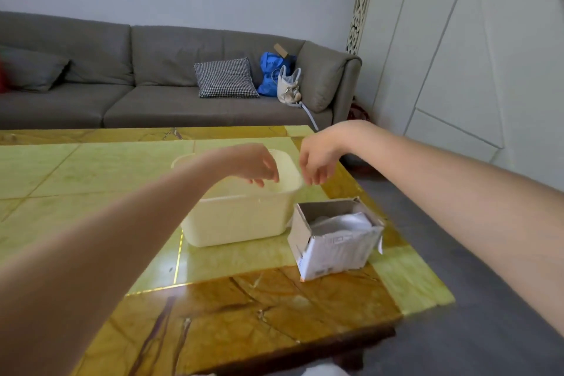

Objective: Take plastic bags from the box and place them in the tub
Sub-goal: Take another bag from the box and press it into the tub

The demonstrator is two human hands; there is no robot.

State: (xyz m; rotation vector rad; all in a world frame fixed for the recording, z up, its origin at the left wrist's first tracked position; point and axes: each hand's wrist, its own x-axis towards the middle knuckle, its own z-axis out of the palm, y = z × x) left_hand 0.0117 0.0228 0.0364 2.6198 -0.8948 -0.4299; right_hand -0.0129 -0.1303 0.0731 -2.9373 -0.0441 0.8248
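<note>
A cream plastic tub (238,223) stands on the table. Just to its right is an open cardboard box (332,249) with crumpled whitish plastic bags (341,221) inside. My left hand (254,166) hovers over the tub's opening with its fingertips curled downward. Fingers pointing down, my right hand (317,159) hangs at the tub's right rim. A faint clear plastic bag (297,178) seems to stretch between the two hands at the rim, pinched by both. It is nearly see-through and hard to make out.
The table (274,308) has a glossy green and brown stone top, and its right edge runs close to the box. Behind it stands a grey sofa (152,101) with a checked cushion (225,78) and bags. Grey floor lies to the right.
</note>
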